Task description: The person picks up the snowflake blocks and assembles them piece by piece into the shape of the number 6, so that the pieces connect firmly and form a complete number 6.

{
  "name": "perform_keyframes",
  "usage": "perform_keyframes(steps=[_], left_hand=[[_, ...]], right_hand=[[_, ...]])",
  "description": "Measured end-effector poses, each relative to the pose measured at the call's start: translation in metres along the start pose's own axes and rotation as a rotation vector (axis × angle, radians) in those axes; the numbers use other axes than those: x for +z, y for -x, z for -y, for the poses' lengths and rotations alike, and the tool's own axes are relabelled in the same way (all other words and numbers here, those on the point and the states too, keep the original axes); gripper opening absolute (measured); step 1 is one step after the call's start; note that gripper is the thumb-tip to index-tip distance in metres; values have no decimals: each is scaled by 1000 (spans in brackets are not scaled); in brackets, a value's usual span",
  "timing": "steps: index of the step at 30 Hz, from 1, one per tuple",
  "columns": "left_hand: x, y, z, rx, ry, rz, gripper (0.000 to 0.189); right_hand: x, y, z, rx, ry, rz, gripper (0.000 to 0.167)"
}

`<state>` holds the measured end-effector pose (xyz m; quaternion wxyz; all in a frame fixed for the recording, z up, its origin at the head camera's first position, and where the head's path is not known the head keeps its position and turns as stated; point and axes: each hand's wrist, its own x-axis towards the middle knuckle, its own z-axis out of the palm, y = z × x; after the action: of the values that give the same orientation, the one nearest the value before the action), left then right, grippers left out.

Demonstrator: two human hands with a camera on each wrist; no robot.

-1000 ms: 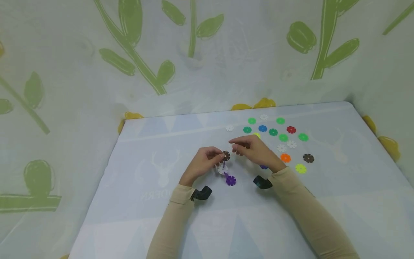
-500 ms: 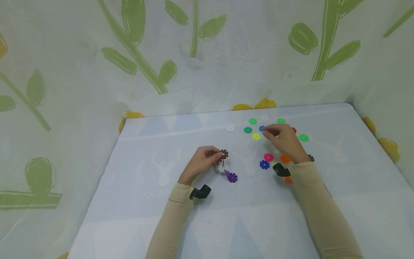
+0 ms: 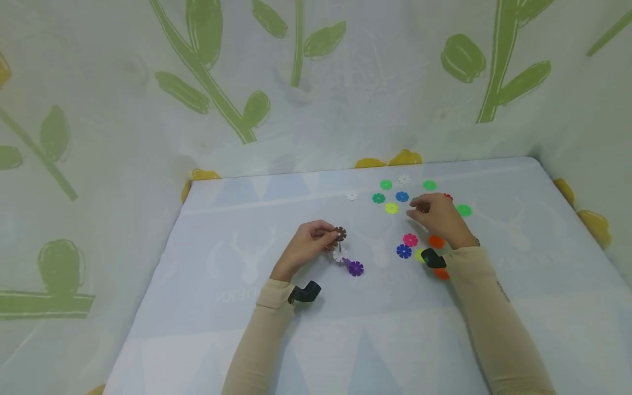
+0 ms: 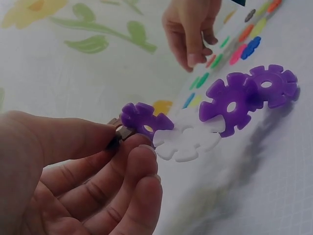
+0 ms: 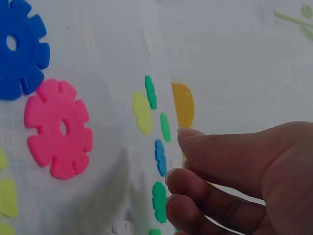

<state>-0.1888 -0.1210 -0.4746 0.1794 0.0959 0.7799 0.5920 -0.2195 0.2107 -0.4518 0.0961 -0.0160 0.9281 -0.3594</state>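
My left hand (image 3: 307,243) pinches a brown notched plastic disc (image 3: 340,233), mostly hidden by fingers in the left wrist view. Linked to it is a short chain: a purple disc (image 4: 145,122), a white disc (image 4: 188,138) and two more purple discs (image 4: 230,105) at the far end. The chain hangs tilted toward the table. Out over the loose discs, my right hand (image 3: 441,218) hovers with thumb and fingers apart and nothing visible between them. A blue disc (image 3: 402,196) and a yellow disc (image 3: 391,208) lie just left of its fingertips.
Loose discs lie about the right hand: pink (image 3: 410,240), dark blue (image 3: 404,251), orange (image 3: 436,242), green (image 3: 464,210) and others, some hidden under the arm. A patterned cloth covers the table (image 3: 197,307). Behind it rises a leaf-printed backdrop (image 3: 345,126).
My right hand has moved from near the chain to the right, over the loose discs, its fingers spreading a little. The left hand stays almost in place, still holding the chain.
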Motion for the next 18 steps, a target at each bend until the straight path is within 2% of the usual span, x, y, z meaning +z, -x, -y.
perform_keyframes(steps=[5,10,18], left_hand=[[0,0,0,5,10,10,24],[-1,0,-1,9,6,15,25],[-1,-1,1,-6,2,5,24]], right_hand=[[-5,0,-5,12,4,-5,42],[-12,2,-17,67,31,-41,46],[-14,5,-28,145,61,-136,54]])
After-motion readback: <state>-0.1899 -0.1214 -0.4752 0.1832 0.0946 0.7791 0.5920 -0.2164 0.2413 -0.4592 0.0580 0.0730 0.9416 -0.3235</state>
